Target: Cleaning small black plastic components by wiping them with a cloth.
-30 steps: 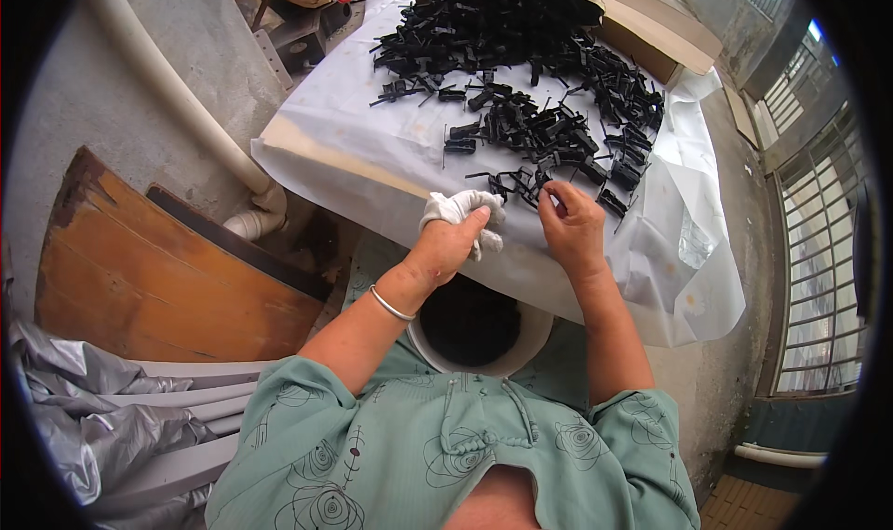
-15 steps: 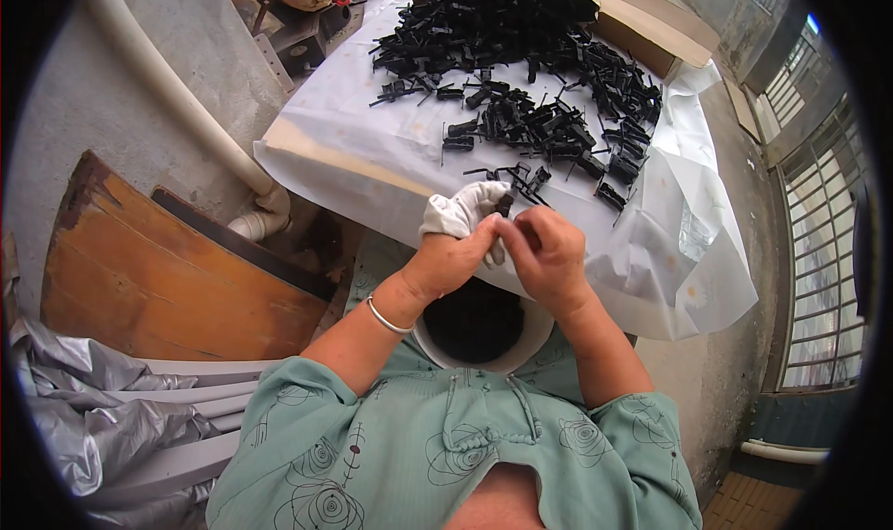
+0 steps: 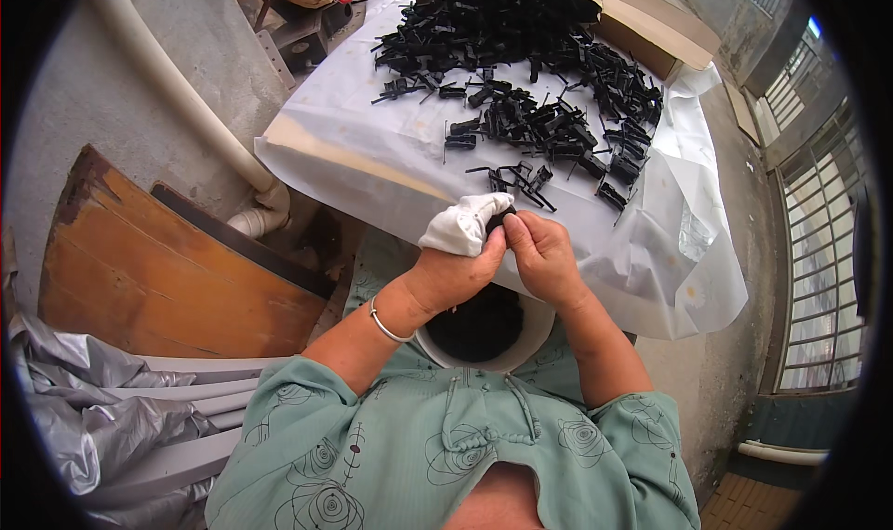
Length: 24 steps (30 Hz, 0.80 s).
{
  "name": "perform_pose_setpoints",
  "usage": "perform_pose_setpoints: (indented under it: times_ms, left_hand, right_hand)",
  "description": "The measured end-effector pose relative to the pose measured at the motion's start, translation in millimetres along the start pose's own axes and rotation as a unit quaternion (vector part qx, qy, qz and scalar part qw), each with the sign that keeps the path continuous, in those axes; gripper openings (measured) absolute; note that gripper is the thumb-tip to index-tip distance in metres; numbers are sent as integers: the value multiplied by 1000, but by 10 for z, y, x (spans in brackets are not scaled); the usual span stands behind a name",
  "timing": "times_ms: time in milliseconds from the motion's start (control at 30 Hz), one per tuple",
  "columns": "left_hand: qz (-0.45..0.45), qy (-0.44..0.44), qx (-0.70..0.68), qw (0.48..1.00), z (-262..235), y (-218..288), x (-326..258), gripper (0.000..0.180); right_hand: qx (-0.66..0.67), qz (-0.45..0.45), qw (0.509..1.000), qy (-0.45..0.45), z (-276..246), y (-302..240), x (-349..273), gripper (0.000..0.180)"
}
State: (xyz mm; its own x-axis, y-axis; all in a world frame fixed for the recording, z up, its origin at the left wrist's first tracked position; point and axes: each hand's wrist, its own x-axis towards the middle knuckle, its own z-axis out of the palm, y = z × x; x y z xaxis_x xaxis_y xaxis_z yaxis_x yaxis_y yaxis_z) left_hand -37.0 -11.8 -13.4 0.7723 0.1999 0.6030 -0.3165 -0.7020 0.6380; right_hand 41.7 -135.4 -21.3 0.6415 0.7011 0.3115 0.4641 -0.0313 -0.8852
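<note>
Both hands meet just above the near edge of the table. A white cloth glove covers the fingers of my left hand (image 3: 456, 256), which are closed round a small black plastic part (image 3: 500, 218). The thumb and fingers of my right hand (image 3: 547, 258) pinch the same part from the right; most of it is hidden by fingers and glove. Beyond them, several loose black parts (image 3: 521, 178) with thin rods lie on the table. Below the hands, a white bucket (image 3: 539, 337) between my legs contains dark material I cannot make out.
A white plastic sheet (image 3: 372, 144) covers the table. A large heap of black parts (image 3: 484, 37) spreads from the far side, beside a cardboard box (image 3: 656, 33). A brown wooden board (image 3: 177, 265) leans at left, near a pale pipe (image 3: 177, 88). Silver sheeting (image 3: 121, 418) lies lower left.
My right hand has shifted slightly lower and its fingers have closed in on the black part. My gloved left hand has turned, and less of the part shows above it.
</note>
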Motion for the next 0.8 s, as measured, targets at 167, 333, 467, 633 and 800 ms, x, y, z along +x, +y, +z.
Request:
perform_pose_setpoints:
  times_ms: [167, 333, 467, 633, 800]
  left_hand:
    - [-59, -12, -3, 998, -1, 42, -53, 25]
    - [-79, 0, -50, 996, 20, -44, -100, 28]
    - [-165, -15, -300, 940, -27, -105, -3, 32]
    - [-273, -65, -385, 879, -126, -19, 31, 35]
    - [-170, -119, -237, 949, -64, -39, 21, 36]
  right_hand:
    - [84, 51, 995, 30, 156, 57, -43, 25]
    - [220, 107, 970, 5, 119, 13, -18, 19]
    - [37, 74, 997, -4, -133, -25, 1, 15]
    - [-63, -55, 996, -35, -218, 60, -36, 11]
    - [37, -51, 998, 21, -168, 42, 9, 9]
